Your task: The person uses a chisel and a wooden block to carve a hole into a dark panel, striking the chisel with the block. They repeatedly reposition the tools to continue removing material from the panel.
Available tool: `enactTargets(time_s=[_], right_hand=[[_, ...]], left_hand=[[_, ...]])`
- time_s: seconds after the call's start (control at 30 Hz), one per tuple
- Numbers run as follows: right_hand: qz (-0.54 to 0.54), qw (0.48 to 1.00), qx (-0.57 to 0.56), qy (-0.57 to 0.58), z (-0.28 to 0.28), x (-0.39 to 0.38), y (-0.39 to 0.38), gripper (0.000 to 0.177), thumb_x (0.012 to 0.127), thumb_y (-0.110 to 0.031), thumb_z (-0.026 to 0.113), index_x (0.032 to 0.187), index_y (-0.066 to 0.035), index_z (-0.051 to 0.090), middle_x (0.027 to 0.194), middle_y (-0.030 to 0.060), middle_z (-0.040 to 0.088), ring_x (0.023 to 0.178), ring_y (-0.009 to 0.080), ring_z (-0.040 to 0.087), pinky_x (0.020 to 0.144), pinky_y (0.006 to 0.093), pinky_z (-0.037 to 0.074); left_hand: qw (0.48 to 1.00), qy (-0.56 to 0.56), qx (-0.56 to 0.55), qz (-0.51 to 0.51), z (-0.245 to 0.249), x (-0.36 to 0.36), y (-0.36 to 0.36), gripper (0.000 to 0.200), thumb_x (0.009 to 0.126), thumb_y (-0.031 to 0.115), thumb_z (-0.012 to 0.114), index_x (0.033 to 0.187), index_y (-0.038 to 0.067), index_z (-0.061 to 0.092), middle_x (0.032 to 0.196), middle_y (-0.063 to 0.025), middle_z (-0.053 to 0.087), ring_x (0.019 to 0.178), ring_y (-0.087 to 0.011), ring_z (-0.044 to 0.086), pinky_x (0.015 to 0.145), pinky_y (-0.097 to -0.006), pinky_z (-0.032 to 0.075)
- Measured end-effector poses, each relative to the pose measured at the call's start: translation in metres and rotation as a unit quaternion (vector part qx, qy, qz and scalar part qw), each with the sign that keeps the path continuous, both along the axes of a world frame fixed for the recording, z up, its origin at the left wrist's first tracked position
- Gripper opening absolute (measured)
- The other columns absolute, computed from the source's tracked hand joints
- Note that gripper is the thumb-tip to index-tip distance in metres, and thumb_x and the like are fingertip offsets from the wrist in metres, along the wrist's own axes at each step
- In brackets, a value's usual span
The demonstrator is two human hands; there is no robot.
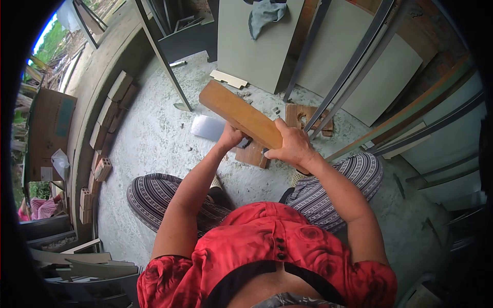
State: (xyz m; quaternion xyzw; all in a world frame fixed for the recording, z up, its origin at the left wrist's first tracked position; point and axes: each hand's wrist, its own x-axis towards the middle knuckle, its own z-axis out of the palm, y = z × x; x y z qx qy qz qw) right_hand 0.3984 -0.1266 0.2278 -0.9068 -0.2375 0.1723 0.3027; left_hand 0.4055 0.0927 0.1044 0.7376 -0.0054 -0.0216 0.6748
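A thick orange-brown wooden block [240,113] is held at a slant above the floor. My right hand [294,143] is closed round its near right end, the thumb stretched along the edge. At the block's lower left edge, my left hand [232,137] is closed against it, its fingers partly hidden underneath. Beyond the left wrist shows a flat silvery metal piece [206,127] with a rounded corner; the forearm and hand cover part of it. A small brown wooden board [252,155] lies on the floor under the hands, with a dark piece partly hidden near it.
A worn wooden piece with holes [323,119] lies at the right. Large pale panels [257,46] lean at the back, one with a grey cloth [267,15]. Metal bars [354,61] slant down at the right. Bricks [105,120] line the left ledge.
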Motion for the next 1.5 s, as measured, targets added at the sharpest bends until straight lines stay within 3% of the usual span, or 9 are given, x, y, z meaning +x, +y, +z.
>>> enactTargets(time_s=[0.27,0.3,0.4,0.53,0.73,0.9,1.03,1.13,1.5], right_hand=[[-0.041,0.911,0.401,-0.091,0.018,-0.006,0.002,0.067,0.06,-0.035,0.072,0.112,-0.004,0.043,0.087,0.0195,0.063,0.082,0.037,0.063,0.07,0.0418,0.05],[-0.039,0.911,0.402,-0.089,0.011,-0.006,0.0,0.067,0.06,-0.035,0.072,0.112,-0.004,0.043,0.087,0.0195,0.063,0.082,0.037,0.063,0.07,0.0418,0.05],[-0.004,0.999,-0.029,-0.021,-0.01,0.0,-0.001,0.06,0.059,-0.034,0.071,0.102,-0.003,0.044,0.085,0.0207,0.064,0.083,0.0387,0.062,0.072,0.0444,0.049],[-0.013,1.0,0.005,-0.024,0.008,0.0,0.0,0.063,0.059,-0.036,0.071,0.106,-0.003,0.044,0.084,0.02,0.063,0.083,0.0372,0.063,0.074,0.0421,0.049],[-0.049,0.898,0.427,-0.098,0.027,-0.006,0.003,0.072,0.057,-0.027,0.077,0.117,-0.005,0.043,0.095,0.0169,0.061,0.082,0.0286,0.063,0.073,0.0361,0.048],[-0.01,0.999,-0.031,-0.018,-0.013,0.0,0.006,0.069,0.057,-0.037,0.072,0.11,-0.004,0.044,0.086,0.0226,0.062,0.083,0.0403,0.061,0.074,0.0454,0.047],[-0.008,1.0,0.005,0.01,-0.009,0.002,0.003,0.068,0.056,-0.035,0.073,0.11,-0.005,0.046,0.088,0.0211,0.063,0.084,0.039,0.061,0.075,0.0437,0.047],[-0.033,0.996,0.083,0.011,-0.005,0.0,0.001,0.067,0.056,-0.034,0.074,0.11,-0.006,0.048,0.092,0.0191,0.063,0.085,0.0357,0.062,0.075,0.0416,0.048],[-0.051,0.988,0.144,-0.029,0.002,0.005,0.002,0.068,0.058,-0.034,0.074,0.113,-0.006,0.046,0.092,0.0171,0.063,0.084,0.0342,0.063,0.074,0.0404,0.049]], left_hand=[[0.998,0.042,-0.028,-0.042,-0.027,0.006,0.011,0.019,0.071,-0.003,0.066,0.088,0.001,0.061,0.078,-0.0025,0.062,0.067,-0.0105,0.058,0.058,-0.0261,0.049],[0.998,0.043,-0.01,-0.044,-0.018,0.004,0.009,0.02,0.069,-0.004,0.066,0.089,0.001,0.061,0.079,-0.0022,0.063,0.068,-0.0103,0.058,0.059,-0.0259,0.049],[0.999,0.023,-0.037,0.003,0.014,-0.004,-0.007,0.023,0.065,-0.004,0.064,0.087,0.001,0.061,0.079,-0.0005,0.062,0.07,-0.0109,0.058,0.06,-0.0256,0.049],[0.997,0.046,-0.064,-0.003,0.008,-0.002,-0.007,0.023,0.063,-0.003,0.063,0.084,0.003,0.059,0.077,0.0018,0.06,0.07,-0.0104,0.056,0.062,-0.0254,0.048],[0.998,0.044,0.019,-0.033,-0.016,0.004,0.005,0.024,0.062,-0.002,0.064,0.085,0.003,0.059,0.078,0.0017,0.06,0.072,-0.0091,0.055,0.065,-0.0251,0.047],[0.999,-0.02,0.006,-0.033,0.005,-0.001,-0.001,0.032,0.067,0.0,0.069,0.097,0.002,0.06,0.093,-0.0048,0.064,0.084,-0.0129,0.059,0.073,-0.0283,0.049],[0.985,-0.105,0.134,-0.008,-0.006,-0.003,-0.003,0.031,0.07,-0.004,0.067,0.1,0.0,0.06,0.096,-0.0058,0.065,0.089,-0.0142,0.06,0.076,-0.0285,0.05],[0.996,0.067,-0.039,-0.042,0.008,-0.006,-0.001,0.026,0.066,-0.002,0.067,0.091,0.001,0.061,0.085,-0.004,0.064,0.081,-0.0132,0.06,0.07,-0.0272,0.05],[0.998,0.05,0.016,0.036,-0.001,-0.027,0.021,0.019,0.063,-0.003,0.066,0.076,0.005,0.056,0.072,0.0001,0.057,0.067,-0.0098,0.055,0.06,-0.0251,0.047]])
